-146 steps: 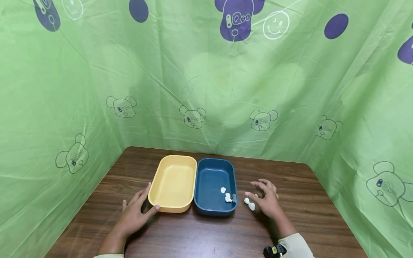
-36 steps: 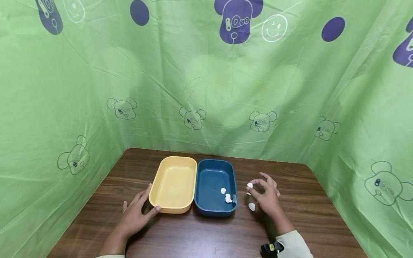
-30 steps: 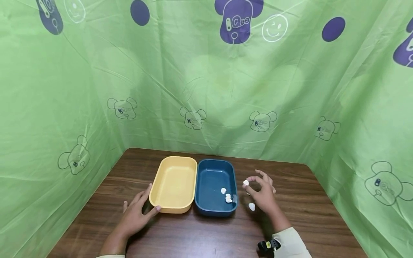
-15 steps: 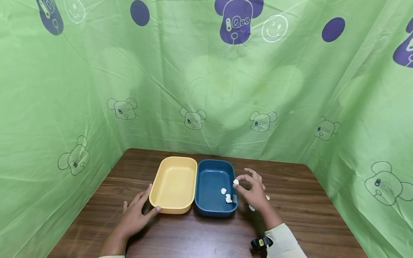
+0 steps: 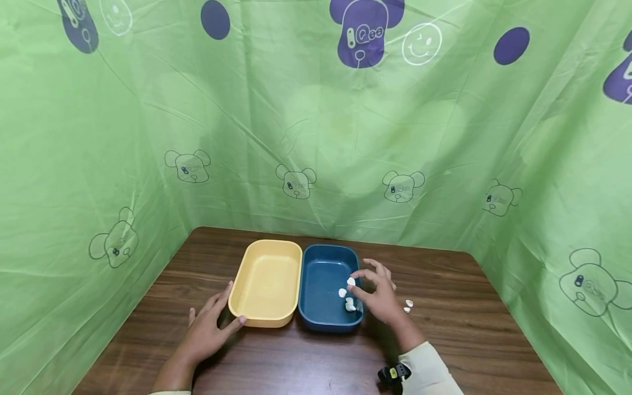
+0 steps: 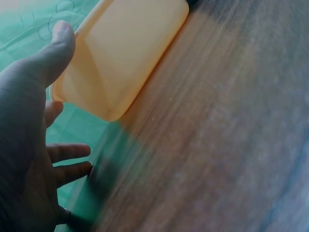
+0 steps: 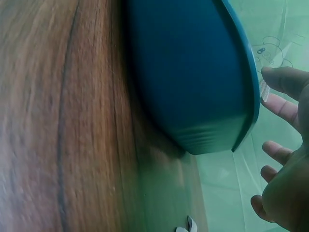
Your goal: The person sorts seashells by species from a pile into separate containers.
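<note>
From the head camera, the right hand [image 5: 377,293] is over the right rim of the blue tray [image 5: 321,263], thumb and forefinger pinching a small white piece [image 5: 351,281] above the tray's inside. Two more white pieces [image 5: 345,299] lie on the tray floor near its right front corner. Two others [image 5: 407,305] lie on the bench [image 5: 469,329] just right of the hand. The left hand [image 5: 209,326] rests flat on the bench, fingers relaxed, its thumb touching the front left corner of the yellow tray [image 5: 266,280], which stands side by side against the blue one. Green printed cloth [image 5: 316,137] hangs behind and on both sides.

From the left wrist, the left hand [image 6: 29,145] is spread, its thumb against the yellow tray [image 6: 125,53].

From the right wrist, the blue tray [image 7: 193,82] fills the view from outside; the right hand's fingers [image 7: 285,82] curl beyond its rim. White pieces [image 7: 189,225] lie on the bench [image 7: 58,121].
</note>
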`<control>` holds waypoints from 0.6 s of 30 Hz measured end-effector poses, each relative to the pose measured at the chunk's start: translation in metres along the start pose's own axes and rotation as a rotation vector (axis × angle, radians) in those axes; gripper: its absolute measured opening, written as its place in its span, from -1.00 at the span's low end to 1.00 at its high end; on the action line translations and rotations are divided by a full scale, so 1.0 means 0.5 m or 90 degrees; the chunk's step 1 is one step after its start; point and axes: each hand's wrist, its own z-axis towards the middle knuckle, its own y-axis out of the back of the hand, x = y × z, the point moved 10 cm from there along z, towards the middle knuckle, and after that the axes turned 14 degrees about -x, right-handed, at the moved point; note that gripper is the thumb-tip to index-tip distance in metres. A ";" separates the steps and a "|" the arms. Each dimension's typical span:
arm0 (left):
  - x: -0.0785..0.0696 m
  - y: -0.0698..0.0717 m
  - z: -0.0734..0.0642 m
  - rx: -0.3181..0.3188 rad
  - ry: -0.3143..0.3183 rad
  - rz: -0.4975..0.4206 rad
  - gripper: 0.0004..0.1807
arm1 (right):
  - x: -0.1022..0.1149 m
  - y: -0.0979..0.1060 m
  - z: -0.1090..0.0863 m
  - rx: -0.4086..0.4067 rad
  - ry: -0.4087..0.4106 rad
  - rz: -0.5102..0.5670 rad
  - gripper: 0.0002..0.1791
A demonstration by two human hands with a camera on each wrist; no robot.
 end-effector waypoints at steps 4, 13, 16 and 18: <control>0.001 0.000 0.001 -0.003 -0.002 -0.003 0.08 | 0.007 -0.009 -0.002 0.003 0.006 0.004 -0.79; -0.002 0.001 0.002 0.002 0.000 0.000 0.07 | 0.008 -0.022 -0.006 0.019 -0.008 -0.003 -0.71; -0.004 0.002 0.001 0.003 -0.002 0.003 0.07 | 0.008 -0.020 -0.008 0.019 -0.006 -0.001 -0.70; -0.005 0.003 0.000 0.004 -0.002 0.002 0.07 | 0.008 -0.018 -0.008 0.016 -0.003 0.000 -0.72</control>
